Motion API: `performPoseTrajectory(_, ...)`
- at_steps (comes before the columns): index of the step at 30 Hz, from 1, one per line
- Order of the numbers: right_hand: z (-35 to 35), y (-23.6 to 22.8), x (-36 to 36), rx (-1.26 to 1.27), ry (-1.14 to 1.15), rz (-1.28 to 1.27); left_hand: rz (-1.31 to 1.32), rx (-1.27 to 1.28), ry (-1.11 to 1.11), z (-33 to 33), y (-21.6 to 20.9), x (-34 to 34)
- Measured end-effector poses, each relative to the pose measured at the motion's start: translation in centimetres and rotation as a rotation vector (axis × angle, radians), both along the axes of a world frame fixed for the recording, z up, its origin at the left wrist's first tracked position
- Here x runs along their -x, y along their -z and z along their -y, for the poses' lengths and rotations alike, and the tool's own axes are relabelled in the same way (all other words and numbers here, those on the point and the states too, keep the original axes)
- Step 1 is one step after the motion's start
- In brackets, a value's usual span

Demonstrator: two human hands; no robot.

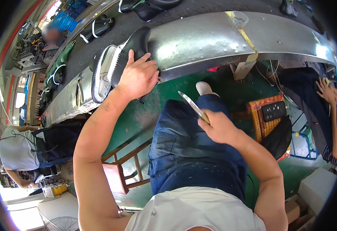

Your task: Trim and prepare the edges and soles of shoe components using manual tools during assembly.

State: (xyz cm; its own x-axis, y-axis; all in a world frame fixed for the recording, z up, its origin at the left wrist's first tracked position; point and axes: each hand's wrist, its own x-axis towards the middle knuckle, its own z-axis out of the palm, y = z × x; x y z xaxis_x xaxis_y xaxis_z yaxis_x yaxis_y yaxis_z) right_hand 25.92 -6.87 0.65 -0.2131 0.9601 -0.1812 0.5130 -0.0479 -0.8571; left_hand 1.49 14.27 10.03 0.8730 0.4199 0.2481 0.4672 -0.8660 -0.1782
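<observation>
Resting the left hand [140,75] on a black shoe [139,40], gripping a knife [190,101] in the right hand [220,127]

At far left, a person in a pale shirt [20,153] bends over beside the workspace. Next comes a green shoe [64,54] on the table [199,43]. The black shoe, edged with white stitching, lies at the table's metal rim; the left hand is half open over it, its fingers spread and bent against the upper. Well apart from the shoe, the right hand is closed around the knife's handle above the wearer's blue trousers [199,154], the blade slanting up and leftward. Beyond, a clear cup [240,18] with small bits inside stands on the table. Further right, a dark phone [274,111] lies on a beaded seat [257,119], and at far right is another person's hand [327,91].
</observation>
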Motion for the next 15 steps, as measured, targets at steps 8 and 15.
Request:
performPoseTrajectory(8,-4.6,-2.3,2.6,-0.308,0.012,0.234,0.219,0.277,-0.094,-0.8,-0.2,1.1)
performPoseTrajectory(15,-4.5,-1.5,3.2,-0.333,0.025,0.402,0.153,0.047,0.060,1.0,1.4,1.8)
